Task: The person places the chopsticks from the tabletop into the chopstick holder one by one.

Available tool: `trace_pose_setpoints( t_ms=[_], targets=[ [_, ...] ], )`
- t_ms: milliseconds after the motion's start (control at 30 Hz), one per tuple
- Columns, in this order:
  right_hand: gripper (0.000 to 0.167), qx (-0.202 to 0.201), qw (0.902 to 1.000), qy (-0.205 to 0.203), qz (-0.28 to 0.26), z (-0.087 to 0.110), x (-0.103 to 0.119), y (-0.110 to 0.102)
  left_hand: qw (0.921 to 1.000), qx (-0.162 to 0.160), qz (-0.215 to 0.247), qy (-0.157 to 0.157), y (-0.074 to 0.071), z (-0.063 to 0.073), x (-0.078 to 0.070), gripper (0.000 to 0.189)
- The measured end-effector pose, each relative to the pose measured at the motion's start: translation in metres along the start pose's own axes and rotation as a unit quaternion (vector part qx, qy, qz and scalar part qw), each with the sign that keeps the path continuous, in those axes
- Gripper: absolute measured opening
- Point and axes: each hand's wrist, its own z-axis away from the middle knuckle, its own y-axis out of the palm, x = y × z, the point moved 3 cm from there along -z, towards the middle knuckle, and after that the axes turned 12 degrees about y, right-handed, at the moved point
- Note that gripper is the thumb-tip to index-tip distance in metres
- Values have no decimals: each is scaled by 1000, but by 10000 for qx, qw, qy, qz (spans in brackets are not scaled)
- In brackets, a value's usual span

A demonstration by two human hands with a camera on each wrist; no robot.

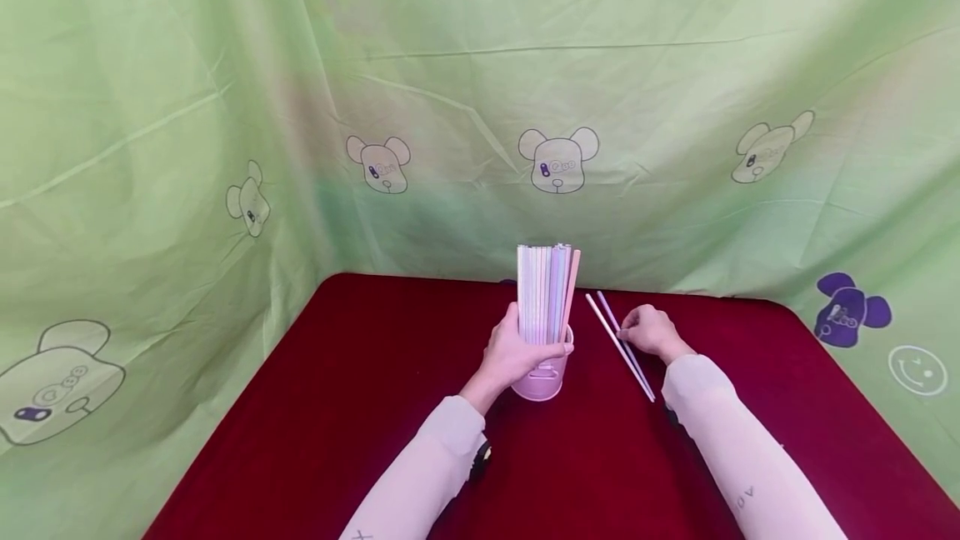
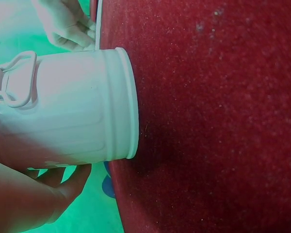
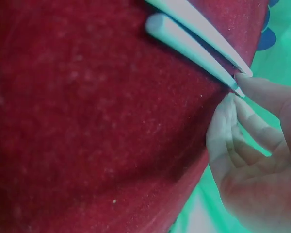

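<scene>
In the head view my left hand [image 1: 510,361] grips a small pale pink bucket [image 1: 543,382] with its thumb across the front. A dense bundle of pastel chopsticks [image 1: 542,298] stands upright inside it. In the left wrist view the bucket [image 2: 82,107] shows its ribbed side and handle. To its right, a white chopstick [image 1: 607,327] and a purple chopstick [image 1: 607,307] lie on the table, converging at their near ends. My right hand [image 1: 652,332] pinches the purple chopstick partway along. The right wrist view has this chopstick [image 3: 194,53] between thumb and fingertips.
A dark red cloth [image 1: 375,407] covers the table. Green fabric [image 1: 465,90] printed with bear heads hangs behind it and at the sides, close to the table's back edge.
</scene>
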Motion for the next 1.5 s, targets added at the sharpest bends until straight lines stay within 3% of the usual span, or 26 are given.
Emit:
trace_pose_setpoints(
  t_ms=[200,400,500,567,667,767,1033,1300,1367,1500],
  targets=[
    [7,627,9972,173,-380,-4,-1,2,10000,69,0,-30,2,1,2,73],
    [13,614,9979,103,-171,-6,-2,-4,10000,71,30,-22,3,1,3,73],
    [13,769,9945,327,-636,-3,-6,-6,10000,73,19,-26,4,1,3,73],
    [13,1021,9867,465,-1180,0,-11,-7,10000,72,-8,-38,4,2,2,73],
    [17,1346,9674,661,-2041,5,-18,-10,10000,61,-53,-42,4,2,2,73],
    [22,1461,9501,695,-2667,10,-24,-15,10000,63,-71,-28,4,2,2,73],
    [32,997,9317,445,-3464,16,-14,-40,10000,18,-72,23,2,1,0,75],
    [30,274,9252,-358,-3768,30,32,-62,9999,27,-89,41,1,0,1,76],
    [25,75,9155,-599,-3977,36,48,-68,9999,16,-92,74,0,0,1,76],
    [21,-289,8851,-1068,-4521,48,77,-76,9999,18,-77,85,0,0,1,78]
  ],
)
